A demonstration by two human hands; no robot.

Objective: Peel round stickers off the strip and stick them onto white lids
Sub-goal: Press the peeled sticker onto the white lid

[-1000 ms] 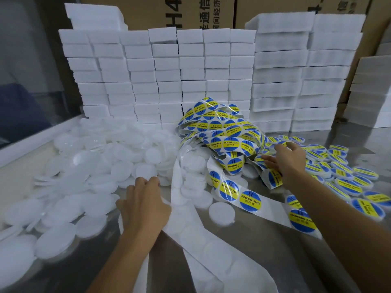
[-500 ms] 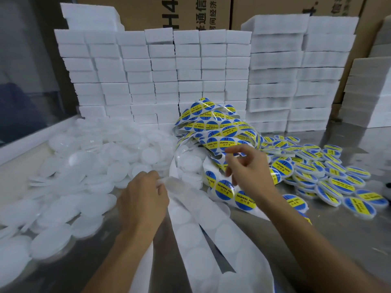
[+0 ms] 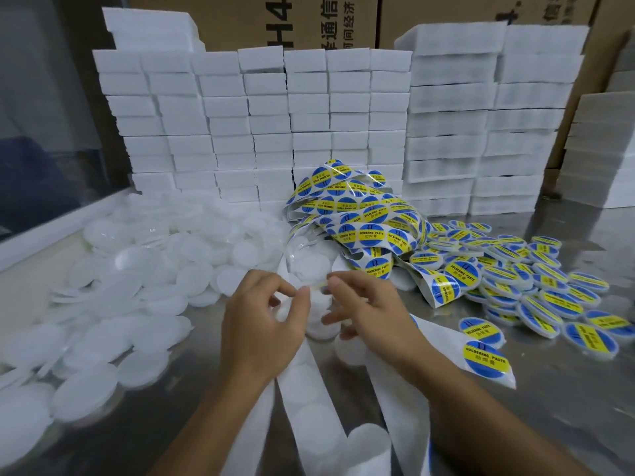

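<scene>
Work surface: a metal table [image 3: 567, 400], dull grey and reflective, running across the whole foreground.
Rear wall of goods: white foam blocks [image 3: 268, 132] stacked in tight columns along the back of the table, standing upright, edges aligned.
Taller stacks: wider white foam slabs [image 3: 481, 121] on the right side, touching the narrower columns.
Far right: a further stack of white slabs [image 3: 604, 156], cut off by the frame edge.
Behind the stacks: brown cardboard cartons [image 3: 309, 18] with black printed characters, only partly legible.
Left side: a glass panel [image 3: 44, 125] in a pale frame, dark shapes behind it, blurred.
</scene>
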